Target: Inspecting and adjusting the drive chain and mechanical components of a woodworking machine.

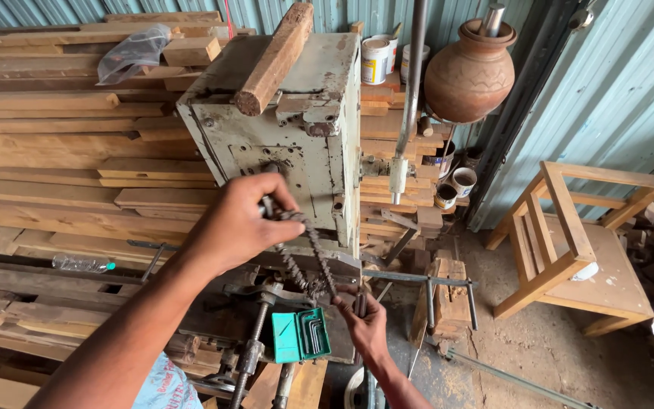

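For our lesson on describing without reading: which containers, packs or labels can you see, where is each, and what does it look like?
Paint tin: behind the machine top; round, white, yellow band.
Hex key case: below both hands; green, open, dark keys.
Plastic bottle: lying on planks, left; clear.
Labelled cans: under the clay pot; small, pale.

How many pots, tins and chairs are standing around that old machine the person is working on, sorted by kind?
Clay pot: 1
Tins and cups on the timber stack, counting those clearly visible: 5
Wooden chair: 1
Green case of hex keys: 1
Total: 8
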